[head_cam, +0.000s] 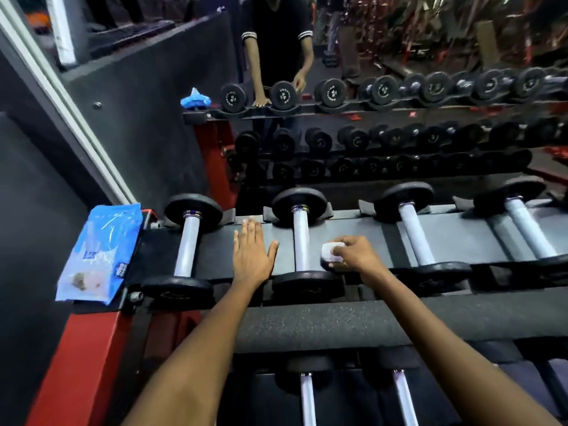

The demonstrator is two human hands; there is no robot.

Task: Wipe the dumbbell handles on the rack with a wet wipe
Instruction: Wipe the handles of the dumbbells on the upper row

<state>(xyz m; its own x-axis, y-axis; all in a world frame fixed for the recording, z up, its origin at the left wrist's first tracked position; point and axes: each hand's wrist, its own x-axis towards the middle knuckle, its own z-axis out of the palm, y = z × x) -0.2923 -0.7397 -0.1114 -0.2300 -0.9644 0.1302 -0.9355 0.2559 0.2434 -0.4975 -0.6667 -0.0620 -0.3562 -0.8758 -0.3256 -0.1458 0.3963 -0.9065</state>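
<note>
Several black dumbbells with silver handles lie across the top shelf of the rack point(362, 229). My right hand point(353, 255) pinches a folded white wet wipe point(330, 252) just right of the second dumbbell's handle point(301, 241), near its front end. My left hand point(252, 253) lies flat with straight fingers on the shelf between the first dumbbell's handle point(188, 245) and the second. More handles point(416, 238) follow to the right.
A blue pack of wet wipes point(101, 252) lies on the rack's left end. A mirror point(384, 118) behind the rack reflects the dumbbells and a person. A lower shelf with more dumbbells point(309, 395) sits below my arms. A grey wall stands at the left.
</note>
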